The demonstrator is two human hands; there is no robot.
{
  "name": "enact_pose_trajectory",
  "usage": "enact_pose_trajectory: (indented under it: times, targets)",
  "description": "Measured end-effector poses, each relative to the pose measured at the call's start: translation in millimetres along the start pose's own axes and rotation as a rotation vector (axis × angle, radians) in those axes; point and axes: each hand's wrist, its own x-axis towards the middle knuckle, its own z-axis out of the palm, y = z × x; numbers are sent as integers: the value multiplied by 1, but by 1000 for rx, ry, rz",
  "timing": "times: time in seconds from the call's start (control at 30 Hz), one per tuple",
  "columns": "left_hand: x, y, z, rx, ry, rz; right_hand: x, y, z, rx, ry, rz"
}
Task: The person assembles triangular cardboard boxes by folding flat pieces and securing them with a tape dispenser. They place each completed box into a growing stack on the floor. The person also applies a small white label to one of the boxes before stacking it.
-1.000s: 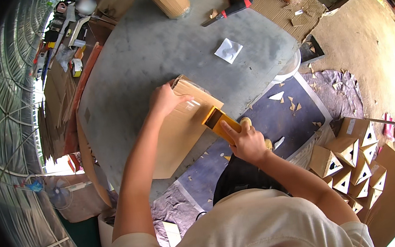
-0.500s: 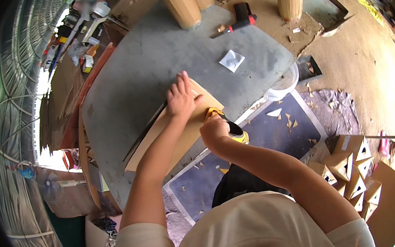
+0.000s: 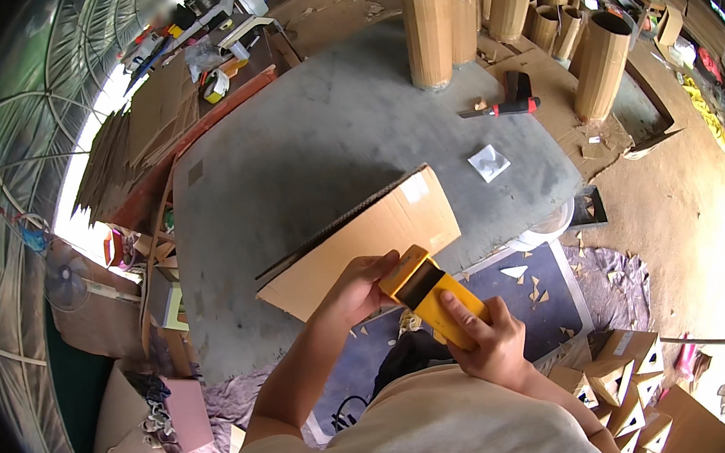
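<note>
A yellow box-shaped thing (image 3: 455, 313) with a dark gap or window near one end is held up in front of my chest. My right hand (image 3: 496, 341) is closed round its lower end, the thumb lying along its face. At the upper end, my left hand (image 3: 361, 288) pinches its side with thumb and fingers. What kind of thing it is, I cannot make out. Just beyond my hands, a flat brown cardboard piece (image 3: 364, 240) lies slanted on the grey table, with a pale label patch at its right end. Neither hand holds the cardboard.
Several tall cardboard tubes (image 3: 427, 33) stand at the table's far right. A red-and-black knife-like tool (image 3: 511, 107) and a small whitish square (image 3: 489, 163) lie on the grey table (image 3: 282, 164). A white bucket (image 3: 552, 223) is beside its right edge. Small cardboard boxes (image 3: 627, 352) are stacked lower right.
My left hand has left the cardboard and come to the yellow thing. My right hand has drawn it back from the cardboard and tilted it upward. The whole view has shifted.
</note>
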Motion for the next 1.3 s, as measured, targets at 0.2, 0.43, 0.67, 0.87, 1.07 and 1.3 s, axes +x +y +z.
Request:
enact_pose_trajectory:
  times: [0.2,0.43,0.67,0.87,1.07,1.3]
  targets:
    - [-10,49,-50,64,125,7,40,-27,56,21,47,-19]
    - [9,87,-81,112,60,-87,70,-51,78,12,132,-18]
    - [51,150,-116,587,83,-2,61,-72,82,-188,47,88]
    - [89,121,-158,700,155,82,76,-72,99,-247,-66,145]
    - [114,67,-191,1127,166,245,80,-63,111,-345,-195,155]
    - [122,32,-202,1056,155,269,77,-63,116,-338,-195,199]
